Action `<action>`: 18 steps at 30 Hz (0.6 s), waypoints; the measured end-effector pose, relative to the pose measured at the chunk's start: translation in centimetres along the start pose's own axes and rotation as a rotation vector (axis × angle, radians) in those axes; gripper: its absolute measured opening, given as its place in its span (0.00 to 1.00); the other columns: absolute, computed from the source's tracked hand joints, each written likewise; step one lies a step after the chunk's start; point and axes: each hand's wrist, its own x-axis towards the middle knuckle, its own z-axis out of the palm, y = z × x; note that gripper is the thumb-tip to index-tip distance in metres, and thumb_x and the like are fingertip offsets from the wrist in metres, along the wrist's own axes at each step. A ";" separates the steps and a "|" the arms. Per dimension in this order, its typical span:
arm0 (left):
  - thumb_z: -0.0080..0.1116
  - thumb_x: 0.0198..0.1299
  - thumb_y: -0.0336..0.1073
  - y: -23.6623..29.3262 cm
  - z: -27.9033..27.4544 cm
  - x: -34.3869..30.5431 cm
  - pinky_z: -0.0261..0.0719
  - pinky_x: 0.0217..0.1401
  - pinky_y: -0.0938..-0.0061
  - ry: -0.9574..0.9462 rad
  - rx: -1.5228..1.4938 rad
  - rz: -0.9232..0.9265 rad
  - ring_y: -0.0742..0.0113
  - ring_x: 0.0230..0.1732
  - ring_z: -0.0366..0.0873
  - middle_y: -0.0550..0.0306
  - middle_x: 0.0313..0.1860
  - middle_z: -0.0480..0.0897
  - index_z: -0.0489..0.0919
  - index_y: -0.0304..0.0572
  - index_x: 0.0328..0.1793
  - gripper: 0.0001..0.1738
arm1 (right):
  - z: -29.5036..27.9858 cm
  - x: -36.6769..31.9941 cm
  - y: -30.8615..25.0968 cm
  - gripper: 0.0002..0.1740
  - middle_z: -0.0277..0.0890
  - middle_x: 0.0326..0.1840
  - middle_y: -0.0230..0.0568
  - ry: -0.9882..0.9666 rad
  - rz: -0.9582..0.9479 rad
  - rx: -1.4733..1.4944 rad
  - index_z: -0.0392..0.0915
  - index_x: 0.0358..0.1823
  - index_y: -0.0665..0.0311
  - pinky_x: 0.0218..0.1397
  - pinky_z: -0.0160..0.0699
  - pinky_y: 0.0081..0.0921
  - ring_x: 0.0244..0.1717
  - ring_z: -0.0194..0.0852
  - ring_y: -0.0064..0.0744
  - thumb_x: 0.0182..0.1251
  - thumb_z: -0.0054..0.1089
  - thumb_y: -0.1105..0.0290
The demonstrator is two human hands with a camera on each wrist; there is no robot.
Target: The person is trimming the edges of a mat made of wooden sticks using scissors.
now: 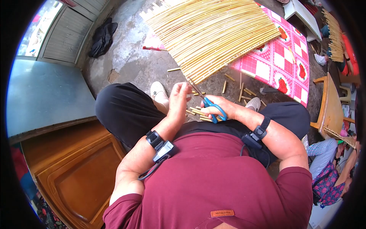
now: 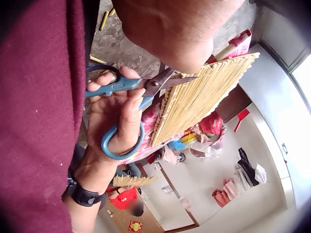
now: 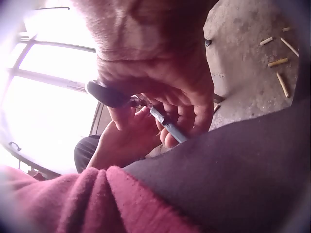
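Note:
My right hand (image 1: 220, 106) grips a pair of scissors (image 1: 214, 110) with blue handles, the thumb in one loop and fingers in the other. In the left wrist view the dark scissor blades (image 2: 160, 83) are spread and point at the edge of a mat of thin yellow sticks (image 1: 213, 34). My left hand (image 1: 178, 100) is at the mat's near corner, fingers bent, right beside the blade tips. What its fingertips hold is hidden, so I cannot tell. The mat lies over a table with a pink checked rose-print cloth (image 1: 284, 65).
Short cut stick pieces (image 1: 224, 87) lie on the concrete floor below the mat and between my feet. A wooden cabinet (image 1: 76, 171) with a grey-blue top (image 1: 49, 95) stands at my left. At the right are a wooden table (image 1: 333, 107) and another person in patterned clothes (image 1: 329, 187).

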 end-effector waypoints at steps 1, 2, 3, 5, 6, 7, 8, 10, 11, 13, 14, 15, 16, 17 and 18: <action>0.56 0.71 0.47 0.0 -0.3 0.2 0.76 0.54 0.70 0.054 -0.011 0.048 0.71 0.52 0.77 0.61 0.48 0.81 0.77 0.45 0.53 0.15 | -0.2 -0.3 0.0 0.19 0.75 0.36 0.34 -0.013 0.004 -0.034 0.72 0.50 0.66 0.37 0.77 0.23 0.35 0.76 0.21 0.68 0.63 0.59; 0.56 0.71 0.45 0.0 -0.6 0.3 0.76 0.54 0.70 0.062 -0.029 0.094 0.71 0.50 0.77 0.61 0.47 0.82 0.78 0.46 0.52 0.14 | -0.5 -0.6 0.0 0.19 0.75 0.35 0.34 -0.026 0.007 -0.069 0.72 0.50 0.66 0.37 0.78 0.23 0.35 0.76 0.21 0.68 0.63 0.60; 0.56 0.70 0.45 0.1 -0.7 0.3 0.75 0.54 0.71 0.042 -0.020 0.081 0.72 0.49 0.77 0.61 0.46 0.82 0.79 0.46 0.51 0.13 | -0.8 -0.9 0.1 0.19 0.76 0.35 0.34 -0.039 0.012 -0.103 0.72 0.50 0.66 0.37 0.78 0.23 0.35 0.76 0.21 0.67 0.63 0.60; 0.58 0.69 0.44 0.4 -0.8 0.4 0.75 0.55 0.72 0.001 -0.005 0.053 0.73 0.48 0.77 0.62 0.45 0.82 0.79 0.46 0.49 0.12 | -1.1 -1.8 0.1 0.19 0.76 0.35 0.35 -0.059 0.030 -0.163 0.72 0.49 0.66 0.38 0.77 0.24 0.35 0.76 0.22 0.65 0.64 0.60; 0.59 0.69 0.44 0.7 -0.5 0.3 0.74 0.54 0.73 -0.014 0.004 0.045 0.73 0.48 0.77 0.63 0.44 0.82 0.80 0.46 0.47 0.11 | -1.3 -2.1 0.1 0.20 0.76 0.35 0.35 -0.083 0.048 -0.217 0.73 0.49 0.66 0.38 0.76 0.24 0.35 0.76 0.22 0.65 0.64 0.60; 0.59 0.68 0.44 1.0 -0.2 0.1 0.74 0.54 0.74 -0.029 0.013 0.037 0.74 0.48 0.77 0.63 0.43 0.82 0.80 0.46 0.46 0.11 | -1.5 -2.5 0.0 0.20 0.76 0.34 0.35 -0.108 0.067 -0.271 0.73 0.49 0.66 0.38 0.76 0.25 0.35 0.77 0.23 0.64 0.65 0.60; 0.60 0.67 0.44 1.2 0.0 0.0 0.74 0.54 0.75 -0.043 0.021 0.027 0.75 0.48 0.77 0.64 0.42 0.82 0.80 0.47 0.45 0.10 | -1.5 -3.0 -0.1 0.21 0.77 0.34 0.35 -0.102 0.092 -0.272 0.73 0.50 0.66 0.39 0.75 0.25 0.35 0.77 0.23 0.62 0.66 0.60; 0.62 0.66 0.43 1.2 0.0 0.3 0.73 0.52 0.75 -0.067 0.047 0.032 0.76 0.46 0.78 0.65 0.40 0.83 0.80 0.47 0.43 0.10 | -1.7 -3.2 1.3 0.21 0.78 0.33 0.37 -0.083 0.042 -0.252 0.74 0.49 0.66 0.37 0.76 0.26 0.33 0.78 0.25 0.62 0.66 0.59; 0.62 0.66 0.43 1.3 0.0 0.4 0.73 0.52 0.76 -0.080 0.060 0.035 0.76 0.45 0.78 0.65 0.39 0.83 0.80 0.47 0.43 0.10 | -1.7 -3.3 1.8 0.21 0.78 0.33 0.38 -0.071 0.015 -0.242 0.74 0.48 0.66 0.36 0.76 0.27 0.31 0.78 0.26 0.61 0.66 0.59; 0.63 0.66 0.43 1.1 0.0 0.5 0.72 0.51 0.76 -0.088 0.045 0.046 0.76 0.43 0.79 0.66 0.37 0.83 0.80 0.48 0.42 0.09 | -1.8 -3.3 2.1 0.21 0.78 0.32 0.37 -0.051 0.032 -0.237 0.74 0.48 0.66 0.36 0.76 0.27 0.31 0.78 0.26 0.61 0.66 0.59; 0.63 0.65 0.43 1.0 0.0 0.6 0.72 0.51 0.76 -0.093 0.039 0.053 0.76 0.42 0.79 0.66 0.36 0.83 0.80 0.48 0.42 0.09 | -1.8 -3.4 2.2 0.21 0.78 0.32 0.37 -0.040 0.039 -0.235 0.74 0.48 0.66 0.36 0.76 0.27 0.31 0.78 0.26 0.61 0.66 0.60; 0.63 0.65 0.43 0.9 0.0 0.7 0.72 0.51 0.76 -0.095 0.026 0.053 0.76 0.41 0.79 0.67 0.35 0.83 0.80 0.48 0.42 0.09 | -1.8 -3.4 2.2 0.21 0.78 0.32 0.37 -0.031 0.034 -0.244 0.74 0.48 0.66 0.36 0.76 0.27 0.31 0.78 0.26 0.60 0.66 0.60; 0.63 0.65 0.42 0.7 0.1 0.7 0.72 0.51 0.76 -0.097 0.014 0.054 0.76 0.40 0.79 0.67 0.34 0.82 0.80 0.48 0.42 0.08 | -1.8 -3.4 2.1 0.21 0.78 0.31 0.37 -0.022 0.030 -0.252 0.74 0.48 0.66 0.36 0.76 0.27 0.32 0.78 0.26 0.60 0.66 0.60; 0.63 0.65 0.42 0.6 0.0 0.8 0.72 0.51 0.76 -0.099 0.001 0.054 0.76 0.38 0.79 0.67 0.34 0.82 0.80 0.49 0.42 0.08 | -1.8 -3.3 2.1 0.20 0.78 0.31 0.36 -0.014 0.025 -0.260 0.74 0.47 0.66 0.36 0.76 0.27 0.32 0.78 0.26 0.60 0.66 0.60; 0.62 0.65 0.41 0.7 0.1 0.8 0.72 0.50 0.76 -0.097 0.003 0.046 0.75 0.38 0.79 0.66 0.33 0.82 0.79 0.49 0.41 0.07 | -1.7 -3.3 1.8 0.21 0.78 0.32 0.36 -0.016 0.021 -0.256 0.74 0.48 0.66 0.37 0.76 0.26 0.33 0.77 0.25 0.60 0.66 0.60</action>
